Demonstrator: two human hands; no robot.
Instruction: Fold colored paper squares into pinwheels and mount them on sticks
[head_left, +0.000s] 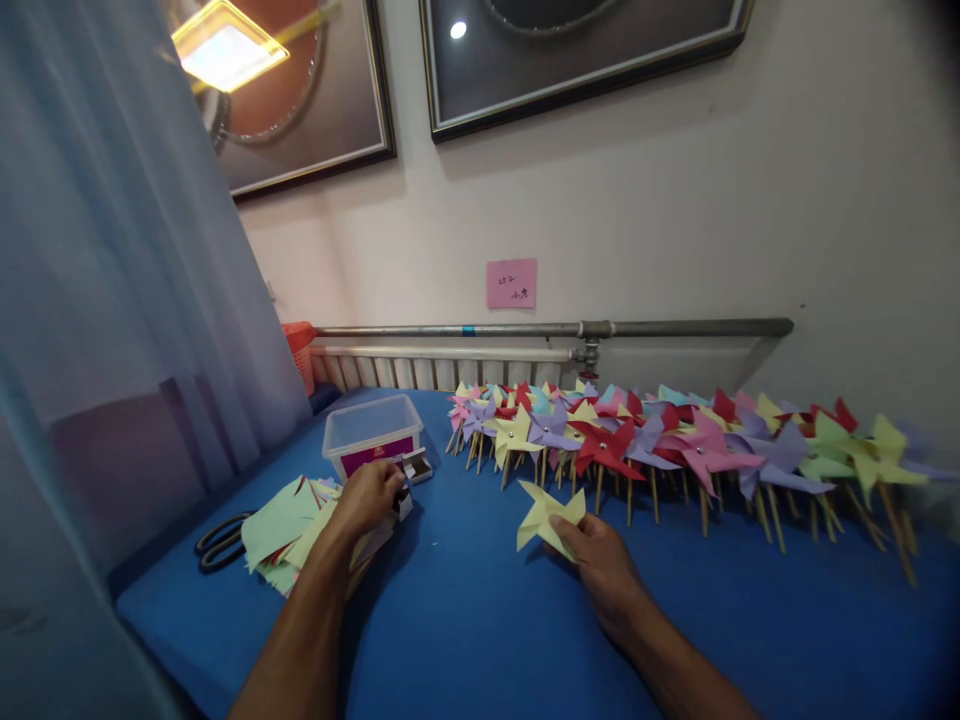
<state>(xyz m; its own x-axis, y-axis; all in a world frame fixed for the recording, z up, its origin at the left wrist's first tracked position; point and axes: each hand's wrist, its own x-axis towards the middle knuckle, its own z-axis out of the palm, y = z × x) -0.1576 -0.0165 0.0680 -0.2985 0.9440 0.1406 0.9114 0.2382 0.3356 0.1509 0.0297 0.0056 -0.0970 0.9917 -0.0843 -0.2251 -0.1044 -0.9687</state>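
Note:
My right hand pinches a pale yellow paper pinwheel near its centre, thumb on top; no stick shows on it. Over at the left, my left hand has its fingers curled together at a small dark-and-white box. What those fingertips hold, if anything, is hidden. Just behind that hand lies another small open box, beside a clear plastic tub with a purple label. Under my left forearm spreads a loose pile of coloured paper pieces.
Many finished pinwheels on sticks stretch along the back right of the blue table. Black-handled scissors lie at the left, near a blue curtain. A metal pipe runs along the wall behind.

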